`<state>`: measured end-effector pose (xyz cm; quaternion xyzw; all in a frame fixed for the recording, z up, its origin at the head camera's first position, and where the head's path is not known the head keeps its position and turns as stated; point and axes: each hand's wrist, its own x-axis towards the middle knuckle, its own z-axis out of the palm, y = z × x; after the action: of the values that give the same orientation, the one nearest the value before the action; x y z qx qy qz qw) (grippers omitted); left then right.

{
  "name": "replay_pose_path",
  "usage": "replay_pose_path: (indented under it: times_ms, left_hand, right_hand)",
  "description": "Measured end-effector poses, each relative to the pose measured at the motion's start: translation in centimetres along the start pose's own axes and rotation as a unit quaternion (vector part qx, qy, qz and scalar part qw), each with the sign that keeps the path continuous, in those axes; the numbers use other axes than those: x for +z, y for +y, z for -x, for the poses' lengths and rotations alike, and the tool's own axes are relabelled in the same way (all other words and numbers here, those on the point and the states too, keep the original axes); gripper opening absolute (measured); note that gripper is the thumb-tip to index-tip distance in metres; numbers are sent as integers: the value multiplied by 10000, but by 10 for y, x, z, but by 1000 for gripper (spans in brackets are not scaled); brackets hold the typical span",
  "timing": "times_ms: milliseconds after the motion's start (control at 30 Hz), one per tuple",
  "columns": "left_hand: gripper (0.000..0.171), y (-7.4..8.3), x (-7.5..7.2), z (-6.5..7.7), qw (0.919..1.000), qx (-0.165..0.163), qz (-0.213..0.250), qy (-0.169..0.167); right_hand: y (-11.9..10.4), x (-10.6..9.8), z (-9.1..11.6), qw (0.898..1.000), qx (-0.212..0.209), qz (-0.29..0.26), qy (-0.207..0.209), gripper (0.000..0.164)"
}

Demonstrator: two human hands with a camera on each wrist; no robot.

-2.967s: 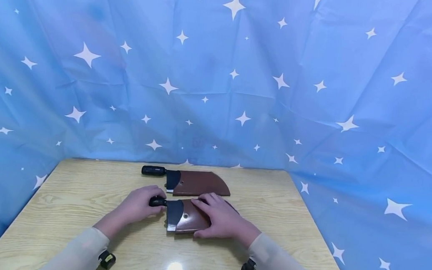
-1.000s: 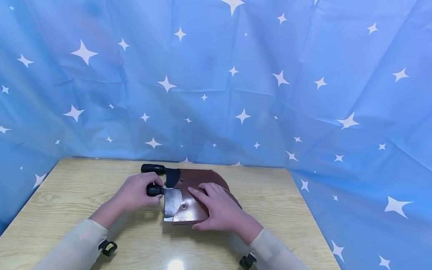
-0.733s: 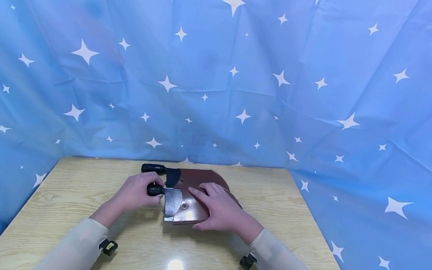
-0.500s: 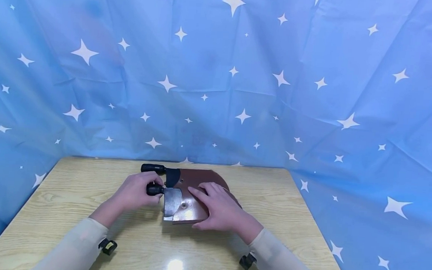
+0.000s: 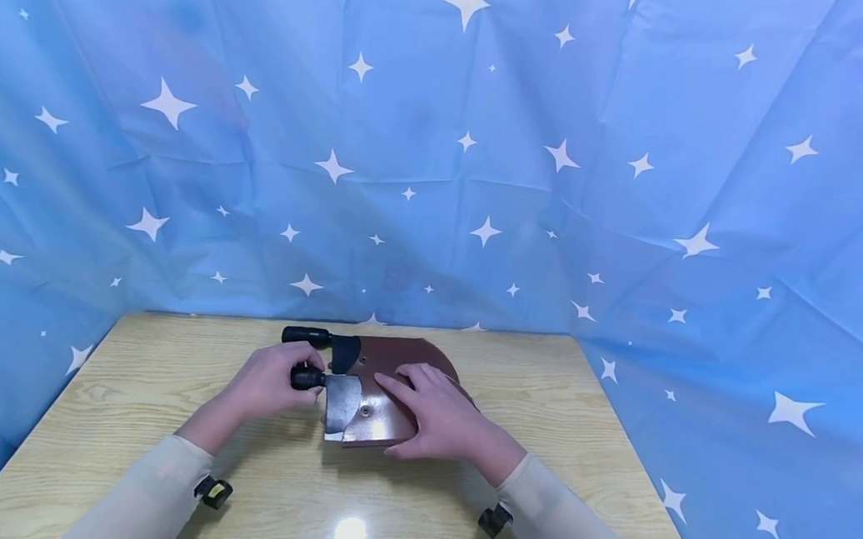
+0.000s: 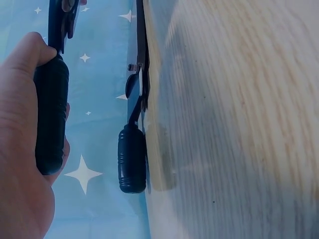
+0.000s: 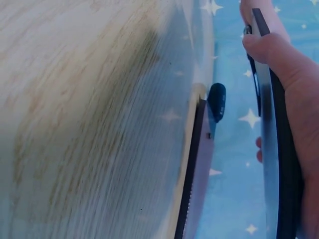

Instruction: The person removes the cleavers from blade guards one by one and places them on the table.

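Note:
My left hand grips the black handle of a cleaver whose blade is in a brown leather sheath. Beside the handle, a curved panel of the sheath looks silvery in the light. My right hand holds the sheath by its right half, thumb at the near edge and fingers spread over the top face. Both wrist views show this cleaver raised above the table. In the left wrist view, my left fingers wrap its handle. The sheath appears edge-on against my right palm in the right wrist view.
A second sheathed cleaver lies on the wooden table just behind the held one, partly covered by it, its black handle pointing left. A blue star-patterned curtain hangs behind the table and along its sides.
Since three seconds ago, both hands have lifted the sheathed cleaver off the table and slightly back, so it overlaps the second one. During the last second it has hardly moved.

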<state>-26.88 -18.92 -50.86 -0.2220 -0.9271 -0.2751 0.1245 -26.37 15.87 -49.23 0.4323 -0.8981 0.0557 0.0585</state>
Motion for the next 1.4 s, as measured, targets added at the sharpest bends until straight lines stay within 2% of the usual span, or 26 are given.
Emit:
replay_pose_path:
  times_ms: [400,867,1400]
  left_hand:
    - [31,1,-1,0,9999,133,-34,20]
    - [30,3,-2,0,10000,99,6,8]
    - [31,-2,-3,3,10000,84,20,-2]
  right_hand:
    - [-2,-6,2,10000,-43,17,-35,112]
    - [1,-4,3,10000,-76,42,-6,113]
    - [2,-4,2,10000,-80,-12,-23,112]
